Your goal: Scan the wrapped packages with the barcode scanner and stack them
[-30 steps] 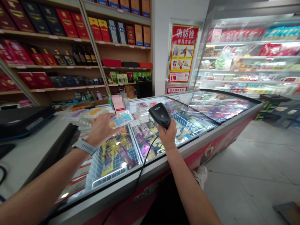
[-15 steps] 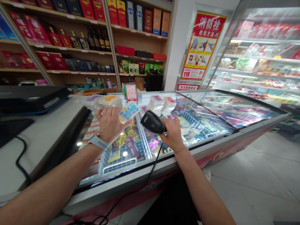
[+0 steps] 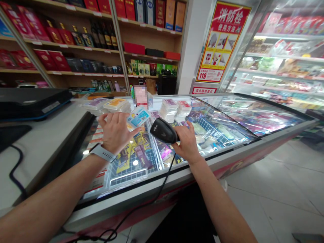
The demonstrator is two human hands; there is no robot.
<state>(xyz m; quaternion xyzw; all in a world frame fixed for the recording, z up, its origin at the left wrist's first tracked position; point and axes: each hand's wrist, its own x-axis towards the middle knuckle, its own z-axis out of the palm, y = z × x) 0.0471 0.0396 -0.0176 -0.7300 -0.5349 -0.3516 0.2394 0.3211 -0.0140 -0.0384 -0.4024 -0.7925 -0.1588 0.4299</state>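
Above the chest freezer's glass top, my left hand (image 3: 115,131) grips a clear plastic pack with a light-blue label (image 3: 139,117); its fingers are bent round the pack's left side. A pale watch band circles that wrist. My right hand (image 3: 186,141) is wrapped round the handle of a black barcode scanner (image 3: 163,131), whose head points left towards the labelled pack. Between pack and scanner head is a small gap. The scanner's black cord (image 3: 165,179) hangs down over the freezer's front edge. Part of the handle is hidden inside my fingers.
Stacked packs with orange labels (image 3: 116,104) and red labels (image 3: 184,107) stand on the freezer glass. Below it, wire baskets (image 3: 131,177) hold wrapped goods. A counter (image 3: 54,130) with a black device (image 3: 32,103) is at left. Shelves of boxes and bottles rise behind.
The view has shifted slightly, tilting downward. The labelled pack now faces me a little more squarely, still in my left hand. My right hand keeps the scanner in nearly the same place.
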